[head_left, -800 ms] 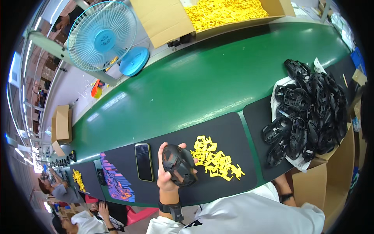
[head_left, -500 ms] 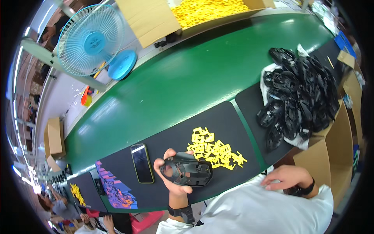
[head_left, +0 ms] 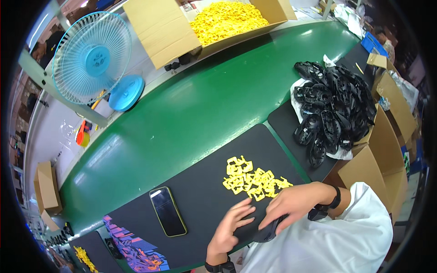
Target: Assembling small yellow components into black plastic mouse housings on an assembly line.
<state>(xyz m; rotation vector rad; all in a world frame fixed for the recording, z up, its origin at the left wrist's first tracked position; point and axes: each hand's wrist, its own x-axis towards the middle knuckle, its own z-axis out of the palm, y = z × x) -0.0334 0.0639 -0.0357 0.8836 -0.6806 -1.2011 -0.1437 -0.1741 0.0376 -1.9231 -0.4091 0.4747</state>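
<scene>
1. The right hand [head_left: 293,204] is curled over a black plastic shell [head_left: 268,231], a moulded housing part, and grips it at the near edge of the black work mat [head_left: 205,182], close against the person's white shirt [head_left: 332,241].
2. The left hand [head_left: 230,225] lies just left of the shell with its fingers spread and flat, the fingertips touching or nearly touching the part; it grasps nothing on its own, and whether the palm bears on the shell cannot be told.
3. Only the near end of the shell shows under the right hand; the rest is hidden by the fingers.
4. A black band [head_left: 334,200] sits on the right wrist and another dark band on the left wrist [head_left: 218,266].
5. Just beyond the hands, on the mat, lies a loose heap of small yellow plastic clips [head_left: 252,177].
6. To the left on the same mat lies a smartphone [head_left: 167,211], screen up, in a yellow-green case.
7. To the right, on a second dark mat, a pile of black shells [head_left: 332,109] of the same kind rests on white sheeting beside an open brown carton [head_left: 387,150].
8. Beyond the mats runs a green conveyor belt [head_left: 195,109].
9. On the far side stand a light blue desk fan [head_left: 93,59] and a large cardboard box of yellow parts [head_left: 227,18].
</scene>
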